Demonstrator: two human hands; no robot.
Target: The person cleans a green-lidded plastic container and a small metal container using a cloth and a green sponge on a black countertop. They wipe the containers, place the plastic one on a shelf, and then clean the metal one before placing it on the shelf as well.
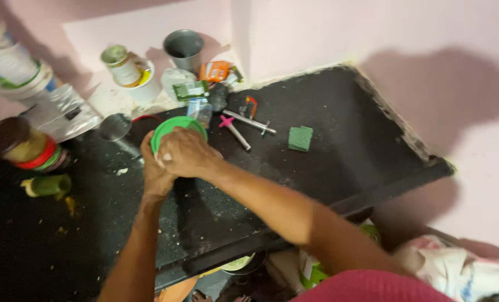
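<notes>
A round green lid or bowl [171, 127] stands on the black stone counter [339, 140]. Both my hands are wrapped around it. My left hand [154, 168] grips it from the near left side. My right hand [187, 152] lies over its near right side and hides most of it, so only the far green rim shows. Whether there is a container under the green piece cannot be told.
A green sponge [300, 138], a pink-handled tool [234, 130] and a metal rod [249, 121] lie to the right. A grey cup [183, 48], jars [23, 146], packets [190, 89] and a steel ladle [115, 127] crowd the back left. The counter's edge runs along the near right.
</notes>
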